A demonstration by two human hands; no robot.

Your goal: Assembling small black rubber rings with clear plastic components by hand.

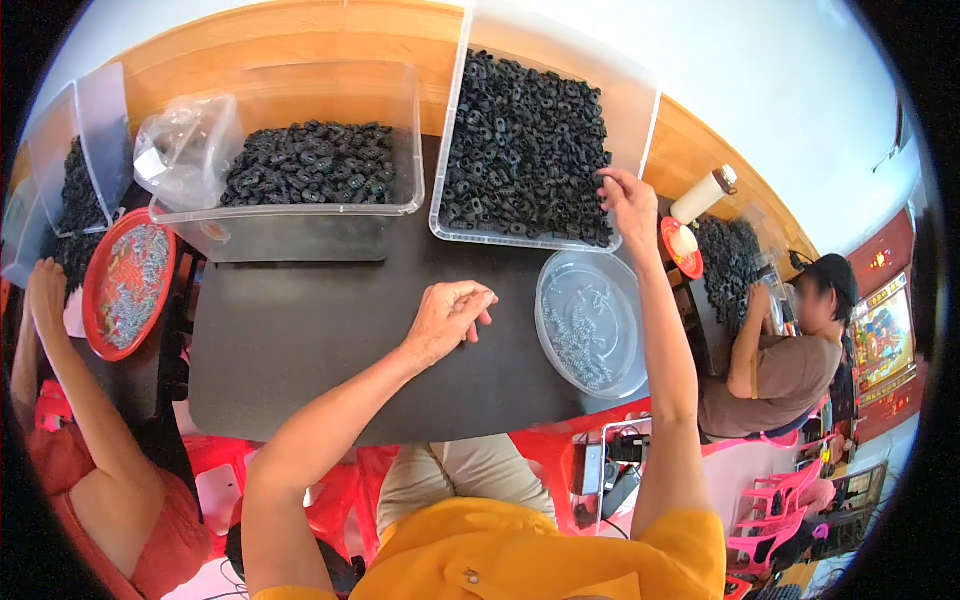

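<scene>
My right hand (630,205) reaches over the right side of a clear plastic bin (540,240) heaped with small black plastic parts (525,150). Its thumb and fingers are bent and a little apart at the parts by the bin's edge; no part shows plainly lifted between them. Over the middle of the dark table, my left hand (452,322) is closed, fingers curled together, and whatever it may hold is hidden. Between the hands, below the bin, lies a round clear tub (545,330) with many small silvery metal pieces (585,345) inside.
Another clear bin (300,225) of black parts and a crumpled plastic bag (190,145) stand at the left on the dark table (290,340). A red tray (95,320) of metal pieces lies by a co-worker's hand (45,290). At right sits another person (775,375) near a bottle (703,195).
</scene>
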